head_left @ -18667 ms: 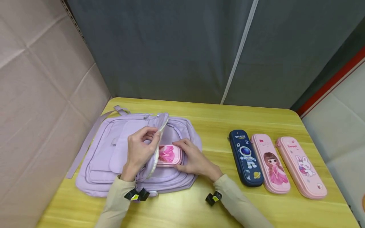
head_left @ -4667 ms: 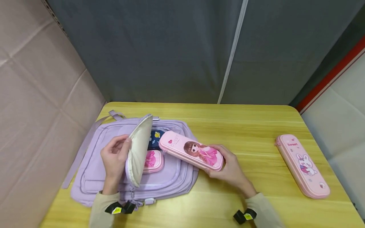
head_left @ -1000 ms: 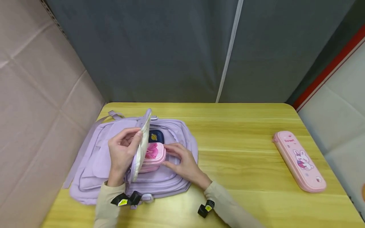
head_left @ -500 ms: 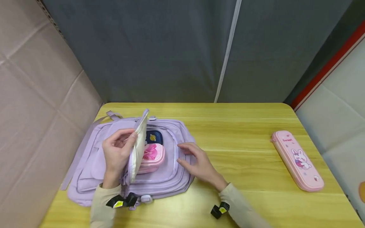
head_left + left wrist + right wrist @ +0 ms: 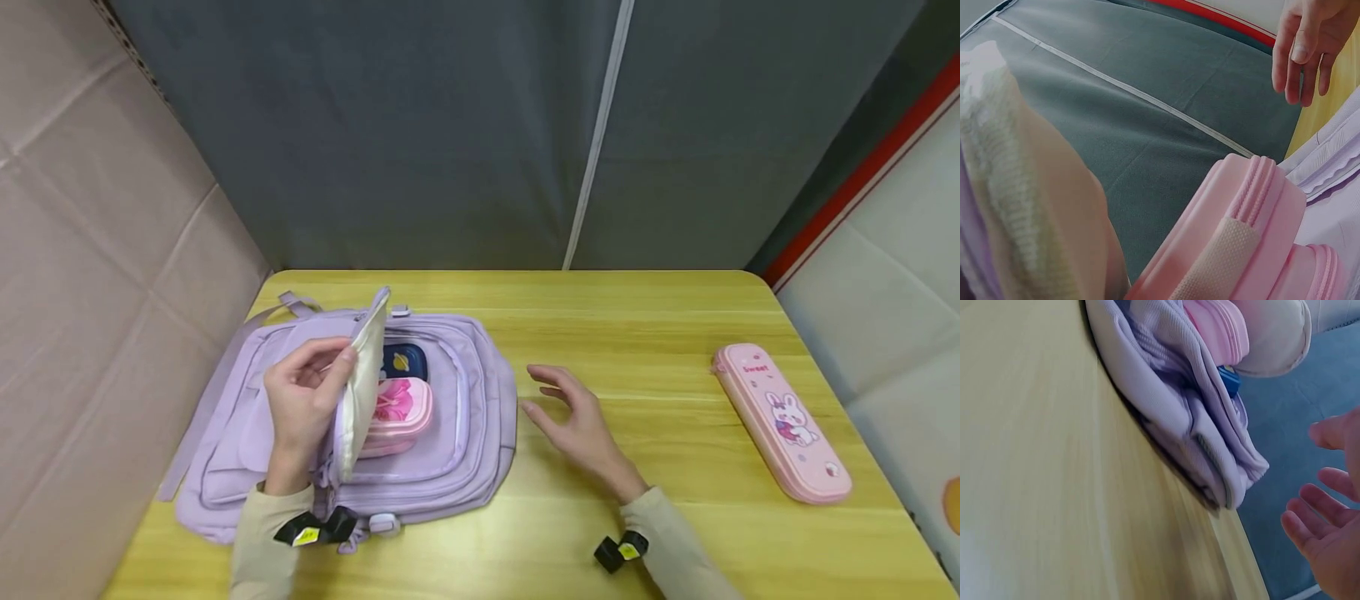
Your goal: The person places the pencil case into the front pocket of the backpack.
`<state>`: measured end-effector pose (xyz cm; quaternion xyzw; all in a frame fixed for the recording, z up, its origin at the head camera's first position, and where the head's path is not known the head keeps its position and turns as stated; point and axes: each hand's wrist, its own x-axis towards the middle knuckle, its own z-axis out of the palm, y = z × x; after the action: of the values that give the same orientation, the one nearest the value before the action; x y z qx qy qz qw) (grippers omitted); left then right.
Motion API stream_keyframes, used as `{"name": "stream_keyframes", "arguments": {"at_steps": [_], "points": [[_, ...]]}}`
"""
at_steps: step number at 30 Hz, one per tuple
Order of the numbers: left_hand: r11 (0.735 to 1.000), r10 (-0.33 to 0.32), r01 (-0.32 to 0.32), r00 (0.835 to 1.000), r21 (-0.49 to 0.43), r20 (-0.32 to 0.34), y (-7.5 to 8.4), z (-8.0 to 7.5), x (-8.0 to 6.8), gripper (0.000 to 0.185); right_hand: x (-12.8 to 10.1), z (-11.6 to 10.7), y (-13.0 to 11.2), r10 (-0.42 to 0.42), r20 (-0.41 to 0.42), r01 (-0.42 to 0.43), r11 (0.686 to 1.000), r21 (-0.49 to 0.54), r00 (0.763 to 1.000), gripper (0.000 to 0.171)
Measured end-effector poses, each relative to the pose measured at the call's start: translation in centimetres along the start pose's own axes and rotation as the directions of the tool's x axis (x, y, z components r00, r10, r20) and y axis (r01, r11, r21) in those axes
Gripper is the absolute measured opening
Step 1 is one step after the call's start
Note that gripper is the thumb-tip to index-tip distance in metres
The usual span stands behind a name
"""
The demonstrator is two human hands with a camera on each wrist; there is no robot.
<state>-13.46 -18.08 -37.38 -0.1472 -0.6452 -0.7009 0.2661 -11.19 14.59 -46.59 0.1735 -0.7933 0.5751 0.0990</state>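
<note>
Two cases (image 5: 401, 392) are seen packed in the bag (image 5: 480, 417); its flap (image 5: 363, 383) is pinched up by the left hand (image 5: 300, 400). One pink case (image 5: 783, 425) is left at 3 o'clock on the worktop (image 5: 637, 333); right hand (image 5: 577, 421) is spread, empty.

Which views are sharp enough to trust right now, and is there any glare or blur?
Head view: evenly lit, sharp, no glare on the table, edges bowed. Left wrist view: dim, backpack flap very close and soft. Right wrist view: table blurred, right hand soft at the frame edge.
</note>
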Motion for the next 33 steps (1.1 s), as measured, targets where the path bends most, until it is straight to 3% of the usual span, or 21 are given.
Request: {"name": "stream_keyframes", "arguments": {"at_steps": [10,19,33], "points": [[1.000,-0.008,0.008,1.000,-0.012,-0.013,-0.2,-0.2,-0.1,0.014,-1.4,-3.3,1.3,0.055,-0.093,-0.060,0.997,-0.056,0.994,0.045],[1.000,-0.004,0.004,1.000,-0.014,-0.013,-0.3,-0.3,-0.1,0.015,-3.1,-7.2,2.4,0.071,-0.186,-0.076,0.997,-0.019,0.980,0.046],[1.000,0.000,0.000,1.000,-0.028,-0.012,-0.4,-0.3,-0.1,0.015,-5.3,-10.8,2.6,0.079,-0.294,-0.102,0.993,-0.063,0.953,0.046]]}}
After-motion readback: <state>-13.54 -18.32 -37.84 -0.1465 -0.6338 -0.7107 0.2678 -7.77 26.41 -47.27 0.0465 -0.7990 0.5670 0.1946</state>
